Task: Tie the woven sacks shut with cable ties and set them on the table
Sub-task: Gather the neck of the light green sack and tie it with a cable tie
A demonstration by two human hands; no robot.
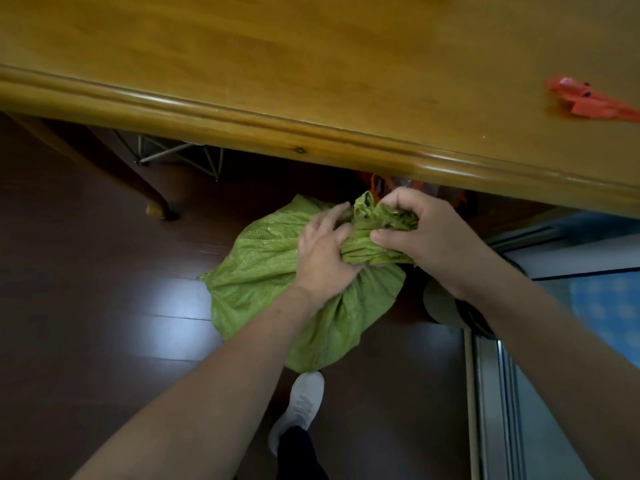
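A green woven sack [263,271] stands on the dark floor just below the wooden table's [311,64] front edge. Its mouth is bunched into a neck at the top. My right hand [422,233] grips the gathered neck from the right, fingers curled round the fabric. My left hand [325,254] holds the sack just below the neck on the left, thumb and fingers wrapped round the bunched cloth. A bundle of red cable ties [585,102] lies on the table at the far right. No tie shows on the sack's neck.
An orange-handled bag [381,183] sits under the table behind the sack. A table leg [152,199] and a metal wire frame [180,154] stand at the left. My white shoe [301,407] is below the sack. A sliding door track [495,393] runs along the right.
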